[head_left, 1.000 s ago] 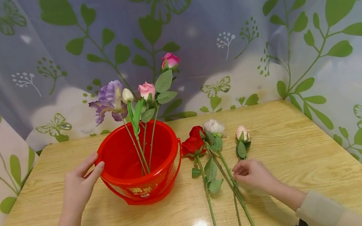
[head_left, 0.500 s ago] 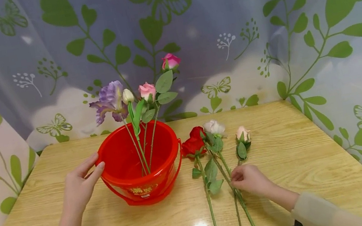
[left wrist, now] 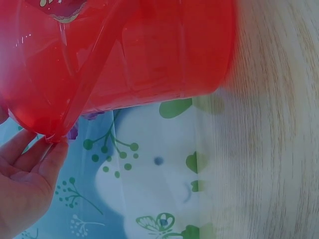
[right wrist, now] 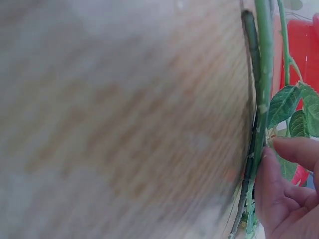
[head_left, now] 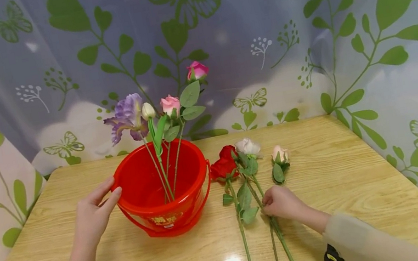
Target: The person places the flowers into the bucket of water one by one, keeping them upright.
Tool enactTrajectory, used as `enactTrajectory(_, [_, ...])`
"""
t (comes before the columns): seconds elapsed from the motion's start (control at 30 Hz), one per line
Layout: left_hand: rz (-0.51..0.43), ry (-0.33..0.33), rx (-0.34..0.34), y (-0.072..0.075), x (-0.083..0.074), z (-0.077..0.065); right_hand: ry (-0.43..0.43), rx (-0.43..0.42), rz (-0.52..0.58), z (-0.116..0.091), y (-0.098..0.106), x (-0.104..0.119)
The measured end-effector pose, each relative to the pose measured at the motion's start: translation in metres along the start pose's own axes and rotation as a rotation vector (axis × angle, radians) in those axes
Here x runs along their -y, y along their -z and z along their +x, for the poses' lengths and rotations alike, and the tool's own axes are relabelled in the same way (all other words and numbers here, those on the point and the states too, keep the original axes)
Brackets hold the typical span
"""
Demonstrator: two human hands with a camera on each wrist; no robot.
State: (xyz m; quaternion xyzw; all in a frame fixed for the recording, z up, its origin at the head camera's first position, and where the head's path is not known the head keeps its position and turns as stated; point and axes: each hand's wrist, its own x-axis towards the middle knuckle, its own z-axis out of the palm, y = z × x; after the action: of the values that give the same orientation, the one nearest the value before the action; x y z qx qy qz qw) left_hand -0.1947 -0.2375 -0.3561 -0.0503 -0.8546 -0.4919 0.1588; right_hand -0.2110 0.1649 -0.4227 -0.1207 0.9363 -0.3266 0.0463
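Observation:
A red plastic bucket (head_left: 193,205) stands on the table at left centre. My left hand (head_left: 95,213) pinches its left rim between thumb and fingers; in the left wrist view the fingers (left wrist: 52,157) sit at the rim by the handle's end. To the bucket's right lie a white rose (head_left: 248,147), red rose blooms (head_left: 223,165) and a pale pink rosebud (head_left: 279,154), their stems crossing. My right hand (head_left: 285,203) is at the crossed stems. Its thumb and index fingertip pinch by the green stem (right wrist: 264,74) of the white rose, with a darker stem alongside.
Inside the bucket stand a purple iris (head_left: 128,116), a white tulip bud (head_left: 147,110), a pink rose (head_left: 170,104) and a magenta rose (head_left: 197,71). A leaf-printed curtain (head_left: 255,10) hangs behind the wooden table (head_left: 324,166).
My right hand has shifted a little to the left along the stems, and its fingers have closed at the white rose's stem. My left hand and the bucket have stayed in place.

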Motion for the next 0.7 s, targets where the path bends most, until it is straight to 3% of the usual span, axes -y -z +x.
enactTrajectory(0.13, [0.01, -0.001, -0.007, -0.0008, 0.0001, 0.0004, -0.009, 0.002, -0.035, 0.0042, -0.0015, 0.0001])
enactTrajectory(0.4, [0.004, -0.001, -0.003, -0.0001, -0.0011, -0.0004, 0.066, 0.019, -0.07, 0.0076, -0.0012, -0.0013])
enactTrajectory(0.53, [0.008, -0.007, -0.007, -0.0003, 0.0002, 0.0, 0.021, 0.02, -0.043, 0.0067, -0.0005, 0.0004])
enactTrajectory(0.7, [0.006, -0.016, -0.005, -0.0003, 0.0029, 0.0001, -0.068, 0.054, 0.105, 0.0053, 0.0009, -0.0024])
